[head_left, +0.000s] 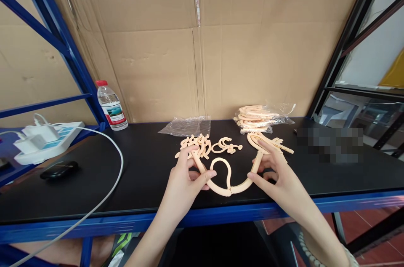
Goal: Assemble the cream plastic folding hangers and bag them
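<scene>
Between my hands is a U-shaped assembly of pale curved pieces (220, 191), joined at the bottom, with a hook-shaped loop (229, 172) rising inside it. My left hand (186, 176) pinches its left side between thumb and fingers. On the right side, my right hand (272, 170) grips the other arm of the U. Just beyond my left hand lies a pile of small curved pale pieces (202, 145). A few more curly pieces (224, 145) lie to the right of that pile. Larger curved strips (255, 142) rest behind my right hand, partly hidden by it.
A clear bag of pale pieces (257, 118) and a flat plastic bag (186, 126) lie along the cardboard wall (151, 69). At left are a water bottle (112, 107), a black mouse (59, 170), and a power strip (59, 145) whose white cable (121, 161) crosses the black tabletop (135, 191).
</scene>
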Demonstrator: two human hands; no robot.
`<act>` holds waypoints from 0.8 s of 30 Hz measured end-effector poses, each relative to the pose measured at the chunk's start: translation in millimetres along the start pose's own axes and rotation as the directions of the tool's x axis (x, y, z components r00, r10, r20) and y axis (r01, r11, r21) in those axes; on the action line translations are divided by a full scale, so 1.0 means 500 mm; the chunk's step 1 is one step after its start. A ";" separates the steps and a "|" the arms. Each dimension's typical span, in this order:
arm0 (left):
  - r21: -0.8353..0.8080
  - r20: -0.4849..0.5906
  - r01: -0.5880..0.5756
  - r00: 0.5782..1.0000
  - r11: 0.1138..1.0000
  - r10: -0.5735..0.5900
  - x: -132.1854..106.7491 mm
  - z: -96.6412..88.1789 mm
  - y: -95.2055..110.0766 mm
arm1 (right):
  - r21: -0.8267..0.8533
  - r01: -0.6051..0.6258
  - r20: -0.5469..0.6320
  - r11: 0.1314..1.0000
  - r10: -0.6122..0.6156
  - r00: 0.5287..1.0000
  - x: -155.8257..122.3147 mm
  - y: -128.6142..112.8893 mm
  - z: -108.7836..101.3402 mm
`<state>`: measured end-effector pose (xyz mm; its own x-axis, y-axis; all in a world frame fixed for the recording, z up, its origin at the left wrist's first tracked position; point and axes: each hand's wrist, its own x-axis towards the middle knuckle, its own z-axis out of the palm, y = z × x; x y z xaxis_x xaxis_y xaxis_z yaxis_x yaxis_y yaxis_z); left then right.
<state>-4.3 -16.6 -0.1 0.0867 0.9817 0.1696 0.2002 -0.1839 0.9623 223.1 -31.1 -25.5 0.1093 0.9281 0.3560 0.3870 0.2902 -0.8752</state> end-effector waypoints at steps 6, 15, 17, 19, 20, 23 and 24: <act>0.557 -0.157 -0.019 0.979 0.831 0.128 0.002 -0.012 -0.015 | -0.395 -0.055 -0.031 0.917 0.047 0.998 0.009 0.015 -0.027; 0.955 -0.151 0.126 0.986 0.267 0.074 -0.002 -0.035 0.025 | -0.572 -0.029 0.083 0.819 0.093 0.992 0.029 -0.005 -0.039; 0.971 -0.093 0.073 0.993 0.227 0.075 0.003 -0.048 0.032 | -0.595 0.016 0.123 0.804 0.071 0.990 0.039 -0.016 -0.048; 0.963 0.023 -0.041 0.997 0.266 0.070 0.013 -0.070 0.037 | -0.590 0.095 0.190 0.802 0.024 0.981 0.046 -0.035 -0.053; 0.945 0.094 -0.112 0.993 0.308 0.073 0.023 -0.083 0.040 | -0.577 0.147 0.240 0.803 -0.006 0.971 0.048 -0.048 -0.052; 0.845 0.328 -0.363 0.932 0.392 0.156 0.067 -0.123 0.044 | -0.476 0.349 0.477 0.807 -0.096 0.873 0.049 -0.087 -0.037; 0.790 0.417 -0.463 0.886 0.402 0.202 0.086 -0.132 0.043 | -0.430 0.410 0.552 0.805 -0.125 0.825 0.048 -0.098 -0.028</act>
<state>-60.5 24.7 42.0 0.5240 0.8124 0.2558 0.8114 -0.5675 0.1400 219.6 -26.0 30.3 -0.4634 0.8577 0.2227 0.7498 0.5135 -0.4174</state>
